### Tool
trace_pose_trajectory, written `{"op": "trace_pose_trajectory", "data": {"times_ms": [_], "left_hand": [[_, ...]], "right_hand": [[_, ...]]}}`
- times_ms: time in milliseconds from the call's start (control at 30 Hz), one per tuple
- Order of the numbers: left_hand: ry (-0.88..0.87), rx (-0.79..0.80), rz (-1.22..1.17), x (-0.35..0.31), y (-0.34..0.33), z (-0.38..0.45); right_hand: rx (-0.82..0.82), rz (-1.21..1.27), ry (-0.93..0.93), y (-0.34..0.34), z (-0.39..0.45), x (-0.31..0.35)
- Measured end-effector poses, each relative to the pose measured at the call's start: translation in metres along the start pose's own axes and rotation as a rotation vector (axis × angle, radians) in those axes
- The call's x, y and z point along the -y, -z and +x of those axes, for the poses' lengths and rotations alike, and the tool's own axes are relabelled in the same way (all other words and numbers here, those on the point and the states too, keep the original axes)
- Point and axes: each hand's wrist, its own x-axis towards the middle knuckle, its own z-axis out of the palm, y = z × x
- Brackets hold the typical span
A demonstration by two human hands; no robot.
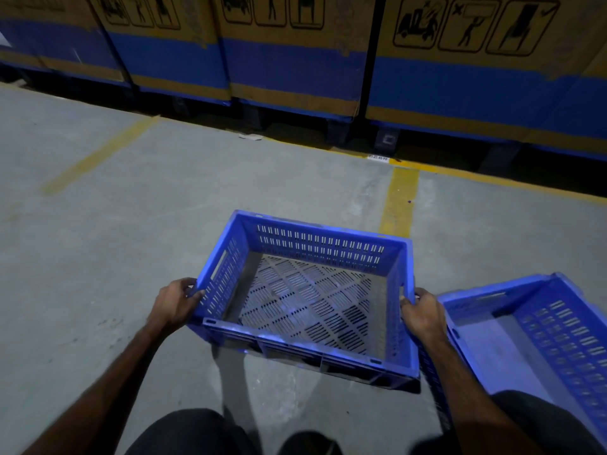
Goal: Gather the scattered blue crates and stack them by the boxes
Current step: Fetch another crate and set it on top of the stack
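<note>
Crate carried between both hands, boxes straight ahead

Head view: crate (305, 300) in blue is held off the floor (131, 224), open side up, empty, its long axis running left to right across the body. The left hand (177, 302) is curled round the left short wall and the right hand (423, 315) round the right one, so each grip is pinching a side edge and the load sits squarely between them, neither hand nearer. The boxes (295, 60), yellow with blue bands, are ranged along the far side beyond a yellow floor line (399, 198), directly forward of the crate. A second blue crate (542, 330) lies tilted just beside the right hand, close to the carried one; whether they touch cannot be told. Bare floor is seen ahead and to the left, so a forward carry looks unhindered, while the right side is judged tight
</note>
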Motion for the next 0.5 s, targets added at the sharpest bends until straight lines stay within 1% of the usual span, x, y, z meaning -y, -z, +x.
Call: {"op": "trace_pose_trajectory", "data": {"times_ms": [133, 300, 467, 500], "left_hand": [[0.003, 0.009, 0.014, -0.003, 0.002, 0.003], [-0.003, 0.013, 0.015, -0.009, 0.006, -0.006], [-0.017, -0.006, 0.002, -0.02, 0.025, -0.011], [-0.008, -0.014, -0.007, -0.024, 0.034, -0.012]], "right_hand": [[-0.019, 0.012, -0.001, -0.003, 0.0, -0.002], [-0.105, 0.153, -0.037, -0.008, -0.004, 0.002], [-0.131, 0.24, 0.033, -0.012, 0.029, -0.005], [-0.127, 0.243, 0.032, -0.006, 0.029, 0.003]]}}
